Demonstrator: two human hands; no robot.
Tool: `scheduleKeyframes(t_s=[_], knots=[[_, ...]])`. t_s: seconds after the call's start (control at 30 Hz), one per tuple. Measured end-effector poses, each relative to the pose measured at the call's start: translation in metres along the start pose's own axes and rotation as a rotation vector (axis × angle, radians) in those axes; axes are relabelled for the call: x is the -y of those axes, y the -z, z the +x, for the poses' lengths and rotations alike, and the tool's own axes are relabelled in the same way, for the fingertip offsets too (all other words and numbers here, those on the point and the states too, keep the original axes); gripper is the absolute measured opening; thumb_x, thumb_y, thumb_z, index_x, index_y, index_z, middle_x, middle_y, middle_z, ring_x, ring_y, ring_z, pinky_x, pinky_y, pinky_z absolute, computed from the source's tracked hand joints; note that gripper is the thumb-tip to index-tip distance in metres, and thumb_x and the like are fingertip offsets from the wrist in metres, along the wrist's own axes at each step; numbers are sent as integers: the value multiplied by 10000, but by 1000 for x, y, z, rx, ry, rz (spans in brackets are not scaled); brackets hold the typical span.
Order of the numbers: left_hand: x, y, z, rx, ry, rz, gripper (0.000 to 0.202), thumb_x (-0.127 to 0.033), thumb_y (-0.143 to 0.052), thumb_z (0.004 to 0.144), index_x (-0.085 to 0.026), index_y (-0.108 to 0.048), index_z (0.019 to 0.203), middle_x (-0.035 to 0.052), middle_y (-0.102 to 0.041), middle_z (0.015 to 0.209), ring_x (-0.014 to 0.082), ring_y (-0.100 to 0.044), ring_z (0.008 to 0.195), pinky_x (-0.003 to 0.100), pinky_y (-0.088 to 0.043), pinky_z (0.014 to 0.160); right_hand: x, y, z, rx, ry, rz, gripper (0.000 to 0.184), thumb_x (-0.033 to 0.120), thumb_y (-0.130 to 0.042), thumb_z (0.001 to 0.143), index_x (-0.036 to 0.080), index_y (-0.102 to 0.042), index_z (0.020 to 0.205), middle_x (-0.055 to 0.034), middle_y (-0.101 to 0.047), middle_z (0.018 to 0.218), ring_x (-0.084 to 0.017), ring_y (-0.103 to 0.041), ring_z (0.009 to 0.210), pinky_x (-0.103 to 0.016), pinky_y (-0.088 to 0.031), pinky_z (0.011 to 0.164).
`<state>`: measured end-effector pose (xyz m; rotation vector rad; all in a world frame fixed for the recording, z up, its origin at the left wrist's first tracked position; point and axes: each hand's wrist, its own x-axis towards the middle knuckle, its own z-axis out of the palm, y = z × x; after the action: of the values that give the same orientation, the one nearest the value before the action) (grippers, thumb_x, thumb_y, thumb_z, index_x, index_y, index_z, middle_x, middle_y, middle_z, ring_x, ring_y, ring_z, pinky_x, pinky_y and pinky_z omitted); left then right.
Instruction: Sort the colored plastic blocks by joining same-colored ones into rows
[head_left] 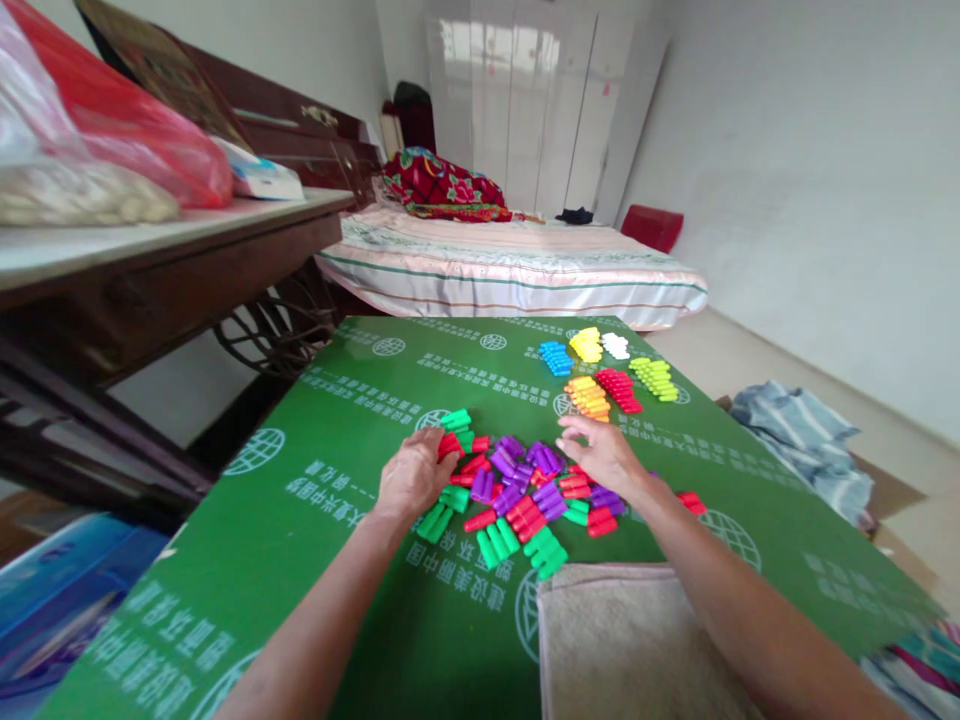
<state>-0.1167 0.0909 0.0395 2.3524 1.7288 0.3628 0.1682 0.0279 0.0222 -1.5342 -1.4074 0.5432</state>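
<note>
On the green board (300, 520) lies a mixed pile of small peg-like plastic pieces, in purple (506, 455), red (526, 518) and green (498, 541). My left hand (416, 472) is at the pile's left side, its fingers closed around red pieces (448, 447). Hovering at the pile's far right, my right hand (602, 458) has its fingers apart with nothing visible in them. Just beyond it sits a group of orange pieces (589, 397). Farther back are separate groups of dark red (619, 391), lime (654, 379), blue (555, 358), yellow (586, 345) and white (616, 346) pieces.
A beige cloth (622, 630) lies at the board's near edge, under my right forearm. To the left stands a sewing-machine table (300, 205) with plastic bags (150, 130) on it. A bed (510, 260) is behind the board, and striped fabric (802, 440) lies to the right.
</note>
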Motion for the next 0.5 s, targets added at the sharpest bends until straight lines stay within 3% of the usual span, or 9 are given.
scheduleKeyframes(t_s=[0.13, 0.2, 0.27, 0.37, 0.5], knots=[[6, -2, 0, -64, 30, 13, 512, -421, -381, 859, -141, -533, 1261, 148, -576, 1334, 273, -553, 1222, 394, -470, 1030, -36, 69, -33, -266, -100, -208, 289, 384, -753, 622, 278, -753, 891, -38, -752, 958, -251, -665, 859, -412, -494, 869], [11, -4, 1, -89, 34, 9, 537, -456, -367, 867, -140, -536, 1267, 150, -560, 1360, 279, -532, 1252, 405, -453, 1059, -55, 97, -54, -318, -171, -319, 370, 462, -765, 603, 263, -745, 914, -70, -741, 991, -282, -657, 918, -452, -480, 909], [16, -8, 3, -114, 38, -6, 577, -501, -370, 863, -129, -541, 1270, 160, -535, 1390, 293, -495, 1296, 422, -420, 1099, -67, 112, -74, -331, -260, -323, 470, 522, -787, 558, 246, -739, 934, -96, -732, 1008, -311, -647, 965, -483, -469, 932], [21, -17, 7, -131, 42, -58, 636, -547, -384, 845, -96, -550, 1262, 184, -530, 1389, 310, -477, 1316, 426, -391, 1126, -68, 105, -94, -289, -362, -211, 570, 534, -806, 531, 244, -726, 1015, -106, -704, 1100, -310, -640, 994, -467, -480, 930], [19, -26, 10, -142, 19, -86, 632, -556, -385, 829, -102, -566, 1228, 181, -563, 1349, 307, -503, 1288, 428, -405, 1115, -49, 69, -94, -201, -349, -91, 627, 494, -786, 584, 247, -682, 1152, -91, -661, 1169, -274, -633, 1014, -422, -492, 938]])
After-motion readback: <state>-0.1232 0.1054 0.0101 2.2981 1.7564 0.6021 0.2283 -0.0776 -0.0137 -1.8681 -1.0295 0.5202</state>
